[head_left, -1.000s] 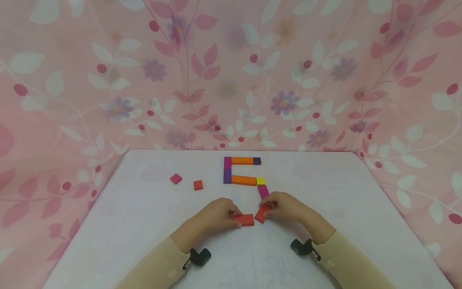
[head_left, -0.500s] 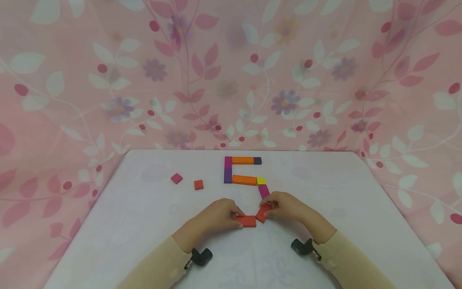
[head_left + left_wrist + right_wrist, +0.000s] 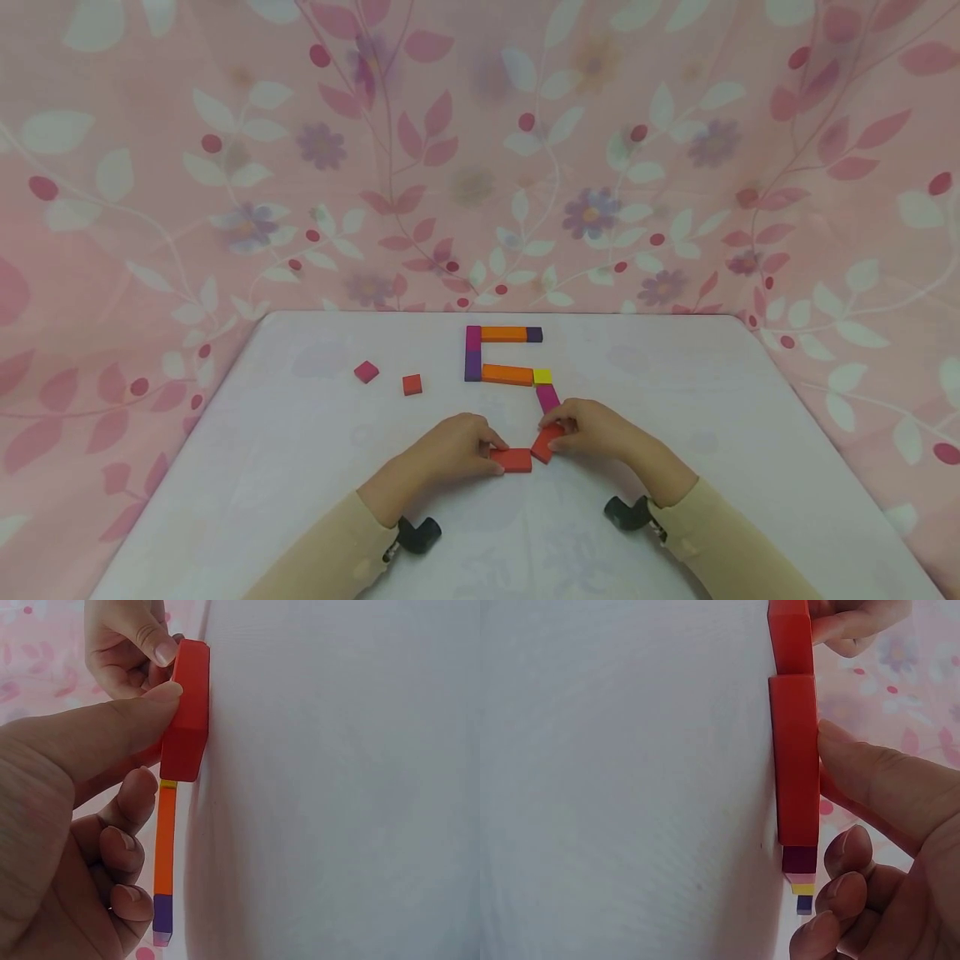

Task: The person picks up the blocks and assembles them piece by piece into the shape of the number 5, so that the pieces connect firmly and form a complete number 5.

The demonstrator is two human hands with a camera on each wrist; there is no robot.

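Observation:
My left hand [image 3: 454,450] pinches a flat red block [image 3: 516,460] by its left end, thumb on the near side. On the other side my right hand [image 3: 596,429] pinches a second red block [image 3: 796,761] that lies slanted. The two red blocks meet at a corner in the head view. Beyond the right hand's block, a magenta block [image 3: 548,397] leads up to a small yellow block [image 3: 542,377]. An orange block [image 3: 507,374] runs left from the yellow one. Fingers hide part of both red blocks.
A purple block [image 3: 472,365], a magenta block [image 3: 473,337], an upper orange block [image 3: 503,334] and a dark purple block [image 3: 534,334] continue the line at the back. A pink block [image 3: 366,372] and a red cube [image 3: 412,384] lie apart on the left of the white table [image 3: 300,467].
The left hand has slid its red block slightly right and nearer, closing the gap to the other red block. The right hand has stayed nearly still.

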